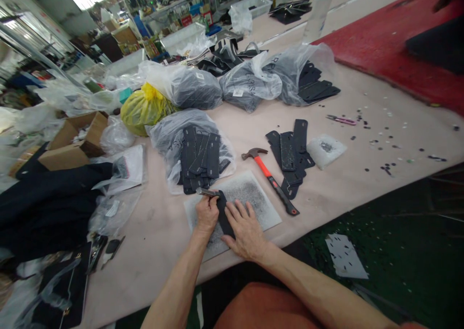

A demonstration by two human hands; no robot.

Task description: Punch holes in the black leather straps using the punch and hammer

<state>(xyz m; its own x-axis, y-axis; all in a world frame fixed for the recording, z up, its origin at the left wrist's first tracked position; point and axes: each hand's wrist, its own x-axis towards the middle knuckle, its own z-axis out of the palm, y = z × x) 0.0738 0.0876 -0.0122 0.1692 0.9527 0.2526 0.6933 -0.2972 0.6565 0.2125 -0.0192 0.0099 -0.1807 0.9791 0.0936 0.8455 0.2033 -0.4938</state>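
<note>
My left hand (206,215) is closed around a metal punch (207,192), whose shaft tilts to the left above the end of a dark strip (224,215). Fingers spread, my right hand (247,228) lies flat along the strip's right edge. Beneath both is a worn, speckled white board (266,208). To its right rests a claw hammer (270,177) with a red and black handle. Behind the board, a pile of dark strips with slots (201,157) sits on a clear plastic bag (174,138). The punch's tip is hidden by my fingers.
More dark strips (293,152) lie beyond the hammer, beside a small white block (326,150). Pink-handled snips (341,120) and scattered black bits are at the right. Filled bags (197,85), a yellow bag (145,109) and a cardboard box (78,138) stand behind and left.
</note>
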